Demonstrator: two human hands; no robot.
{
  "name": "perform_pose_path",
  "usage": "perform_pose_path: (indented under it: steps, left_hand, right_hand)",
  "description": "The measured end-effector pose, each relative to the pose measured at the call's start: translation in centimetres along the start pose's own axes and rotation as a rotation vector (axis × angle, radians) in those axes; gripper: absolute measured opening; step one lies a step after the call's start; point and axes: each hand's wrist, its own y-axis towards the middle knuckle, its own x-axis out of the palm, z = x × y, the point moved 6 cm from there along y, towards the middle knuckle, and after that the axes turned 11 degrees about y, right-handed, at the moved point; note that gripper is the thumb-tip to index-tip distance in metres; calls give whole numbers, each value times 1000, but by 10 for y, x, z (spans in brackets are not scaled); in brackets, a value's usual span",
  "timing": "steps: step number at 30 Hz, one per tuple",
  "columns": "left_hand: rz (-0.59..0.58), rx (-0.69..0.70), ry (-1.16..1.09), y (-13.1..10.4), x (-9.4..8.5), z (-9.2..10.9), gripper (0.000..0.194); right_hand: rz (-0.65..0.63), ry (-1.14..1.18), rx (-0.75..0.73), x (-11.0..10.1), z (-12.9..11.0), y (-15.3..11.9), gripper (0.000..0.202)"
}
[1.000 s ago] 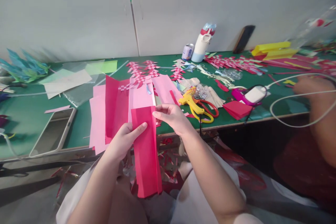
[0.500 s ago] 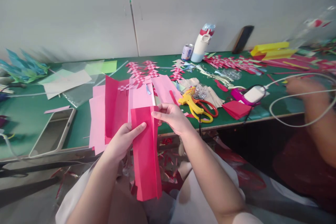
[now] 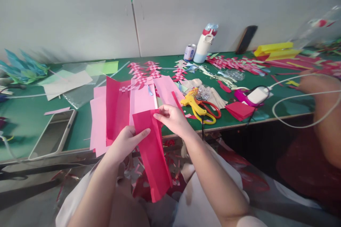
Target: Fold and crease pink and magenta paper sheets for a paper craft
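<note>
On my feed I have both bare hands closed on one long, folded, bright red paper strip (image 3: pixel 155 163) – it slants down in front of the near edge of the green worktop (image 3: pixel 23 110), its lower end over the lap. The left hand (image 3: pixel 128 143) grips it from the left, thumb flat across the upper face and the other fingers mostly hidden behind. The right hand (image 3: pixel 174 120) pinches the top right corner between thumb and fingers, beside a lengthwise crease. Just beyond, I see pale pink paper sheets (image 3: pixel 99 124) under an upright-edged red paper sheet (image 3: pixel 117 108), with red-and-pink checkered woven paper strips (image 3: pixel 138 73) farther back. Right of the right hand lies a yellow plastic tool (image 3: pixel 195 103), close to an orange loop handle (image 3: pixel 217 108); I can't make out its exact kind. A white bottle with a red band (image 3: pixel 204 48) stands beside a small pale purple can (image 3: pixel 189 53). At far right another person's hand (image 3: pixel 310 84) is blurred – I can't tell what its fingers are doing.
</note>
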Motion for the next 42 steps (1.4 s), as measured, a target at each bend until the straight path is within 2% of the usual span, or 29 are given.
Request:
perform_pose_path:
  steps: [3, 5, 8, 12, 15, 17, 22, 24, 26, 29, 32, 34, 37, 42]
  left_hand:
    - [-70, -11, -26, 2, 7, 1, 31]
    - [-45, -19, -122, 3, 8, 1, 29]
    - [99, -37, -220, 5, 3, -3, 39]
    - [301, -27, -257, 3, -10, -8, 42]
    - [371, -18, -269, 3, -18, -10, 42]
    - [396, -12, -268, 3, -22, -11, 43]
    - [480, 48, -255, 5, -30, -11, 45]
    - [496, 55, -243, 4, -31, -10, 45]
    - [512, 53, -262, 3, -33, -10, 45]
    - [594, 62, -291, 1, -39, -10, 41]
    - [678, 71, -341, -1, -46, -12, 38]
    - [691, 64, -390, 1, -50, -16, 39]
    - [691, 65, -421, 3, -55, -19, 41]
    - [731, 78, -385, 2, -61, -21, 40]
  right_hand:
    - [-9, 70, 38, 4, -1, 0, 26]
    - [1, 99, 39, 6, -3, -1, 26]
    - [-24, 116, 54, 10, -3, -1, 34]
    - [-186, 137, 157, 18, 4, -6, 50]
    - [-325, 74, 195, 26, 5, -11, 36]
    - [-369, 29, 176, 28, 2, -13, 25]
    - [-229, -88, 49, 22, -5, -8, 16]
    - [-210, -81, 36, 22, -5, -7, 17]
    - [-232, -26, 65, 22, -2, -6, 21]
    - [-367, 34, 138, 27, 2, -9, 27]
    - [-505, -23, 207, 31, 5, -15, 27]
    - [-545, -58, 225, 32, 6, -17, 27]
    - [-545, -86, 199, 32, 7, -16, 25]
    - [-443, -204, 66, 29, 5, -10, 21]
